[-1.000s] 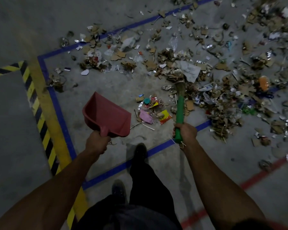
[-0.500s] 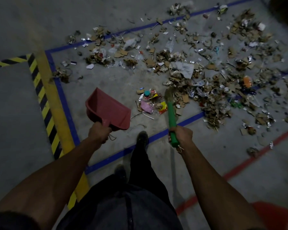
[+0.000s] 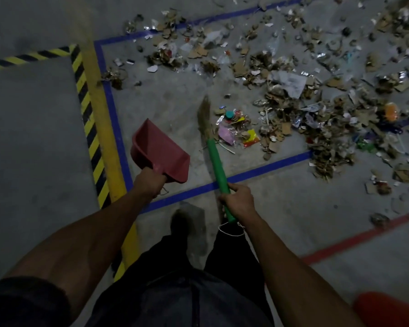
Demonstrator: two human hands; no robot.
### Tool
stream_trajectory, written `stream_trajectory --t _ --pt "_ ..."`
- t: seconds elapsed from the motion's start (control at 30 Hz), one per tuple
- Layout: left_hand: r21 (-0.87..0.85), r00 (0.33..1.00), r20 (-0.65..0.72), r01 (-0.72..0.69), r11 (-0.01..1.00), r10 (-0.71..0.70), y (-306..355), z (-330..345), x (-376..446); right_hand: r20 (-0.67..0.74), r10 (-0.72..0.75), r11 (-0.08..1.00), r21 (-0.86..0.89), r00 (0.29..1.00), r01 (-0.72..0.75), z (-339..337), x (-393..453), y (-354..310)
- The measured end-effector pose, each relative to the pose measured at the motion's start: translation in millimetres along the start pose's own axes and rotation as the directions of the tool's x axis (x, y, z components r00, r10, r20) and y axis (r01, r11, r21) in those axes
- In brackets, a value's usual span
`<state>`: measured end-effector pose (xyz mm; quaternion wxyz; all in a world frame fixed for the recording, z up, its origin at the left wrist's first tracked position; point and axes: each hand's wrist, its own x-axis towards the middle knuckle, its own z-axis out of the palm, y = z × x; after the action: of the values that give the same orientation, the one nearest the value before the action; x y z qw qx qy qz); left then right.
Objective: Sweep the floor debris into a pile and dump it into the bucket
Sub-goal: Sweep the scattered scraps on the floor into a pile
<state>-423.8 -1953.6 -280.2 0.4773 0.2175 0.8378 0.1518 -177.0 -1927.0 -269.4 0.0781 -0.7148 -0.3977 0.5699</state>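
On the grey concrete floor (image 3: pixel 170 95), a rectangle marked out in blue tape (image 3: pixel 115 119) holds a wide scatter of torn cardboard, foil and paper debris (image 3: pixel 316 97), thickest toward the right and far side. A smaller cluster of coloured scraps (image 3: pixel 236 128), with a pink piece, a yellow wrapper and a teal cap, lies near the front tape line, apart from the main spread.

The right hand (image 3: pixel 237 200) has its fingers curled tightly round the lower end of a green-handled broom (image 3: pixel 216 161); a white cord loop (image 3: pixel 232 230) hangs from the handle's end. The broom's brown bristle head (image 3: pixel 204 114) rests at the left edge of the coloured scraps, touching or just beside them, and the handle crosses the front blue tape line.

The left hand (image 3: pixel 149 182) grips the short handle of a red plastic dustpan (image 3: pixel 162 149), fingers wrapped round it. The pan is held tilted above the floor, left of the broom, with its open mouth facing away; whether any edge touches the floor cannot be told.

Beside the blue tape on the left runs a yellow stripe (image 3: pixel 99 119) with black-and-yellow hazard tape (image 3: pixel 85 105) beyond it. A red tape line (image 3: pixel 354 239) crosses the floor at right. The person's dark shoe (image 3: pixel 180 223) stands just outside the front blue line. An orange-red rounded object (image 3: pixel 387 310) shows in the bottom right corner, too cropped to identify.
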Motion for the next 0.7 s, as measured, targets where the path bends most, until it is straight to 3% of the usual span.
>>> stream_trajectory --t 0.17,0.3,0.47,0.7 --pt "-0.004 0.999 -0.034 0.038 0.999 -0.038 9.3 40.5 1.6 0.081 0.050 0.995 -0.093 0.995 -0.043 -27.9 41.5 8.4" --pt "-0.030 0.995 -0.091 0.046 0.999 -0.048 27.8 80.0 -0.9 0.069 0.128 0.989 -0.078 0.989 -0.123 -73.6 92.0 20.7" --pt "-0.083 0.993 -0.077 0.079 0.993 -0.086 59.8 118.0 -2.4 -0.002 0.214 0.972 0.098 0.977 -0.212 -150.4 151.2 12.1" --pt "-0.104 0.985 -0.118 0.117 0.988 -0.129 90.3 149.1 -1.4 -0.090 0.164 0.945 0.301 0.982 -0.130 -200.1 182.7 -12.3"
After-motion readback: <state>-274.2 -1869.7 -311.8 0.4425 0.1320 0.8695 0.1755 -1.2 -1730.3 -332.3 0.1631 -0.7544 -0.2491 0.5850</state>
